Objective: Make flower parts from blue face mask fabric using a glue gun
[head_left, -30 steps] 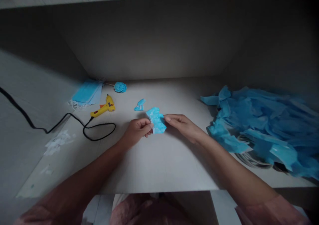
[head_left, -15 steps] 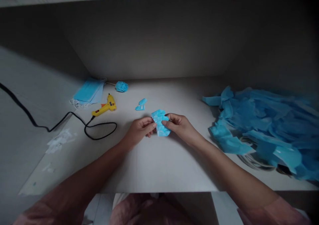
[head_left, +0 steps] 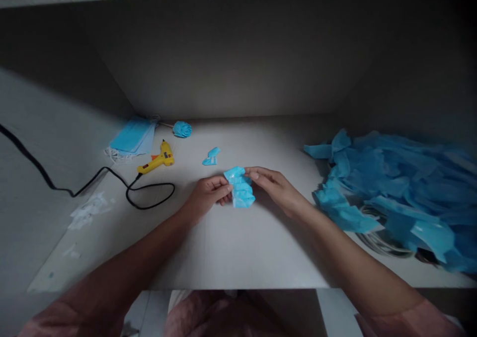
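A pleated piece of blue face-mask fabric is held up over the middle of the tabletop, its folds fanned out on the right side. My left hand pinches its left edge between thumb and fingers. At its upper right corner, the thumb and forefinger of my right hand are closed on the edge. Just behind my hands lies a small folded blue scrap with a white strip. Farther back rests a blue fabric rose on a thin stem.
A yellow glue gun with a looping black cord lies at left, before a stack of blue face masks. White scraps lie near the left wall. A large heap of blue fabric covers the right, with pale coiled cord beneath.
My right hand has shifted from the middle of the pleated piece to its upper right corner. The piece has turned slightly, showing more of its folds. My left hand keeps its pinch.
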Demonstrator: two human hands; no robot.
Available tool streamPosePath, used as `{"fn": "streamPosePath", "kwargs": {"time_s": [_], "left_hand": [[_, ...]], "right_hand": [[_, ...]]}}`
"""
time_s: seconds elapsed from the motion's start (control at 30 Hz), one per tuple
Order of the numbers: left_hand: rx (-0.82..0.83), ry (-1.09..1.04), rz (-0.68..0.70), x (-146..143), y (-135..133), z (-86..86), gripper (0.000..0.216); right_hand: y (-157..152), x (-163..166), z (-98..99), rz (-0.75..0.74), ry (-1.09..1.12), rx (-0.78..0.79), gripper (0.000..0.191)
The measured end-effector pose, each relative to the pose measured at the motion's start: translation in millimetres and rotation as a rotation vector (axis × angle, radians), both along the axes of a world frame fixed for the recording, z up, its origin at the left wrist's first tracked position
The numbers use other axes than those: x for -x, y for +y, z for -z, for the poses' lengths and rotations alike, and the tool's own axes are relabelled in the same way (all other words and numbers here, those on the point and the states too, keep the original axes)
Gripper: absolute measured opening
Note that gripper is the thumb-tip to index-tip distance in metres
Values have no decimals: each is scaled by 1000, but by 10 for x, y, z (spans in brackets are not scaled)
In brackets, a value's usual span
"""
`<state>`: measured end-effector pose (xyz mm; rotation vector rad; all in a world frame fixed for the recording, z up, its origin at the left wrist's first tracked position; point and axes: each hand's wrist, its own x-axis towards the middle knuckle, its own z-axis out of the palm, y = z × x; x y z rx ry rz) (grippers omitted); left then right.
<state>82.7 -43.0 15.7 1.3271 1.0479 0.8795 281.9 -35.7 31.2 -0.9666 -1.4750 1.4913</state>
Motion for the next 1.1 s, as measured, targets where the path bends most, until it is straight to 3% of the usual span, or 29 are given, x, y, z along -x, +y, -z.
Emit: {"fn": "streamPosePath", "kwargs": {"time_s": [0.17,0.4,0.8,1.1], "left_hand": [[-11,42,38,-23,-17,18,24],[-14,-22,10,-7,17,26,27],[32,20,-5,-19,1,-7,27],[6,81,39,-18,-12,50,27]], "right_hand": [[-12,24,47,-20,25,92,33],[-12,43,102,33,16,69,35],[-4,78,141,-18,-22,104,40],[-10,53,66,-2,-58,-2,32]]}}
